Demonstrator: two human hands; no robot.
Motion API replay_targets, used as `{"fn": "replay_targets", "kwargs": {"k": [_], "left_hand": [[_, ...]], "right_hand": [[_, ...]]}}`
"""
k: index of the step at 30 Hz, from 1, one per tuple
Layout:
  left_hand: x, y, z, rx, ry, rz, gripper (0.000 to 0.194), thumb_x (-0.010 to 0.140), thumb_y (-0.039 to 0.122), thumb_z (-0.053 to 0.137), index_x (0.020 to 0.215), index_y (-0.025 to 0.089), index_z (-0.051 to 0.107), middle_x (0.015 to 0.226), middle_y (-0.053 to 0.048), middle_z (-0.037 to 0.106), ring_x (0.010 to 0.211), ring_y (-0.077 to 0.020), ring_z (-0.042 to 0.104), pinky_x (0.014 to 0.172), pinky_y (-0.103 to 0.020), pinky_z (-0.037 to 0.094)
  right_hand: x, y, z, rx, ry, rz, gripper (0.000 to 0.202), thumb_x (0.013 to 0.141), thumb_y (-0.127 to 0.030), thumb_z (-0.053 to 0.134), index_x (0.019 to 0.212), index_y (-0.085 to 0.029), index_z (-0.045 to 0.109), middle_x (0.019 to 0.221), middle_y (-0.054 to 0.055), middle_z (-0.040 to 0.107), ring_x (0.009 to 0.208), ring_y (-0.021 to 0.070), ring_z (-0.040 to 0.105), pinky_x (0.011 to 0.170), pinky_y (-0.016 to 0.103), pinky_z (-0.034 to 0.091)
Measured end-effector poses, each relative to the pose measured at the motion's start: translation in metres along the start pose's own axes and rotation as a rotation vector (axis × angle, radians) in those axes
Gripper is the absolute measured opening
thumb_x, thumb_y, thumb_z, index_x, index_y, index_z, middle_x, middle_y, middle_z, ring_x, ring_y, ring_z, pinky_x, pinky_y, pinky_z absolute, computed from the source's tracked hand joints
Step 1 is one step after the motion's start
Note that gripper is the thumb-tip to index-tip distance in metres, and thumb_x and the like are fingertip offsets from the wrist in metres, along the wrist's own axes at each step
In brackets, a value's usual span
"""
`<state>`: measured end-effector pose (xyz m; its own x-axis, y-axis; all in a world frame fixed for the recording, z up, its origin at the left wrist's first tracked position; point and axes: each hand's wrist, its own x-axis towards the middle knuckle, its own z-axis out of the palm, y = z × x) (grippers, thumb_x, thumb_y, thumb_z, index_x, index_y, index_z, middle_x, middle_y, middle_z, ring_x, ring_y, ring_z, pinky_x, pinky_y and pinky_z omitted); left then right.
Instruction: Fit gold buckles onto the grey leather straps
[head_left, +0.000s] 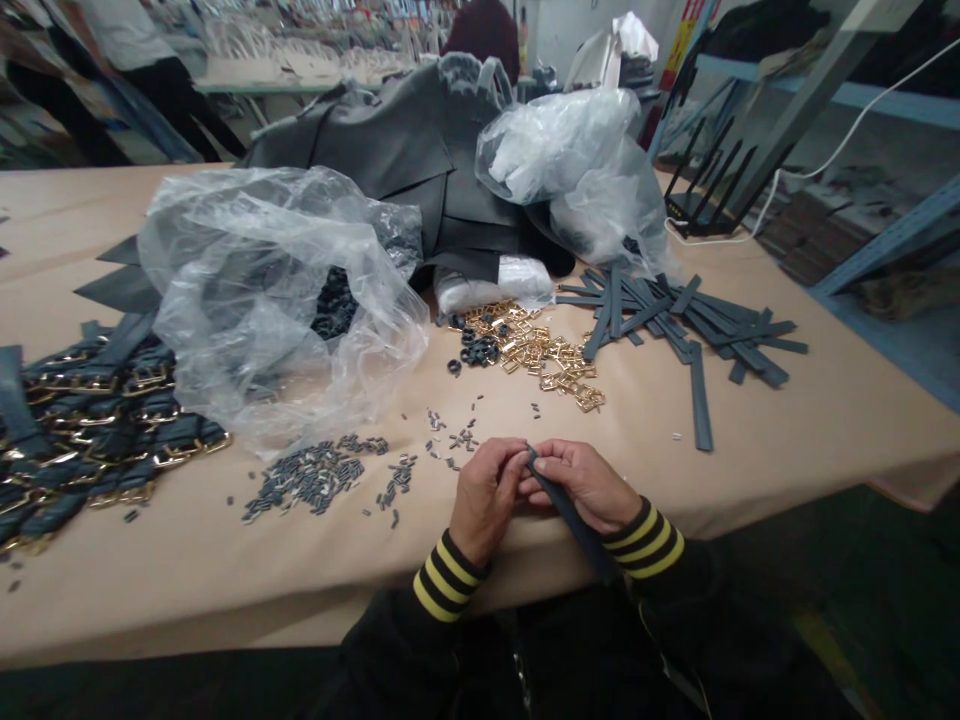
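Both hands meet above the front edge of the table, pinching the upper end of a dark grey strap (568, 512). My left hand (487, 490) has thumb and fingers closed on its tip. My right hand (589, 485) grips the same end from the other side, and the strap's tail hangs down toward my lap. Whether some small part sits between the fingertips is hidden. Beyond the hands lie small dark pieces (461, 438), a heap of gold buckles (547, 355), and dark loops (478, 348). More grey straps (697, 320) are piled to the right.
Small dark pieces form a heap (307, 478) left of my hands. At far left are straps fitted with gold buckles (97, 430). Clear plastic bags (285, 300) and large grey sheets (375, 140) stand behind. A black router (701, 210) with a white cable is at back right.
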<state>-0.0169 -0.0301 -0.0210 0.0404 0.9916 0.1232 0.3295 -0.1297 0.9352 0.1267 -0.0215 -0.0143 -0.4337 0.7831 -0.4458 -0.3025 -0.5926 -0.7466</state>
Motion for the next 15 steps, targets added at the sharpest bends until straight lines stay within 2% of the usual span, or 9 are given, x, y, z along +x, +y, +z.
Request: {"fn": "replay_targets", "kwargs": {"k": [8, 15], "left_hand": [[0.017, 0.008, -0.009, 0.196, -0.140, 0.020, 0.011, 0.072, 0.023, 0.057, 0.077, 0.019, 0.066, 0.074, -0.005, 0.068, 0.067, -0.0176, 0.062, 0.064, -0.027, 0.046], [0.013, 0.008, -0.011, 0.243, -0.165, 0.058, 0.017, 0.077, 0.023, 0.049, 0.082, 0.016, 0.064, 0.079, -0.007, 0.068, 0.072, -0.0178, 0.062, 0.068, -0.028, 0.046]], "right_hand": [[-0.002, -0.015, -0.001, 0.046, -0.050, 0.085, 0.012, 0.075, -0.016, 0.059, 0.085, -0.009, 0.058, 0.070, 0.006, 0.067, 0.062, 0.0100, 0.065, 0.056, 0.017, 0.053], [-0.002, -0.014, 0.001, 0.023, -0.081, 0.057, 0.010, 0.074, -0.018, 0.059, 0.079, -0.009, 0.058, 0.067, 0.006, 0.067, 0.063, 0.0117, 0.066, 0.055, 0.017, 0.053]]}}
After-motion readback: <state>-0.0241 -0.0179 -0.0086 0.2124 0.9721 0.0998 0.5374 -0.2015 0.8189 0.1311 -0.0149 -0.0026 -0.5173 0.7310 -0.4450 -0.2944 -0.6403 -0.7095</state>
